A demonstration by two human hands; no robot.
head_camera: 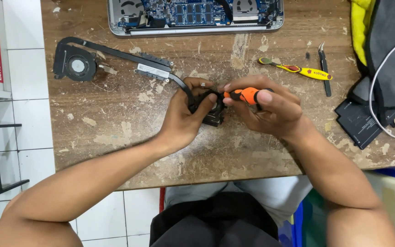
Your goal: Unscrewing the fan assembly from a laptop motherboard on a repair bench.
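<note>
A black laptop cooling assembly [115, 54] lies on the worn wooden table [115, 132]: one round fan [75, 64] at the left, a thin heat pipe running right to a second fan [213, 112] between my hands. My left hand [186, 114] grips that second fan from the left. My right hand [266, 107] is closed on an orange-handled screwdriver [243, 95], its tip pointing at the fan. The fan is mostly hidden by my fingers.
An opened laptop [193, 16] with its blue circuit board exposed sits at the table's far edge. A yellow-handled screwdriver [298, 69] and black tweezers [324, 68] lie to the right. A flat black panel [360, 123], grey cloth and a white cable [380, 73] fill the right edge.
</note>
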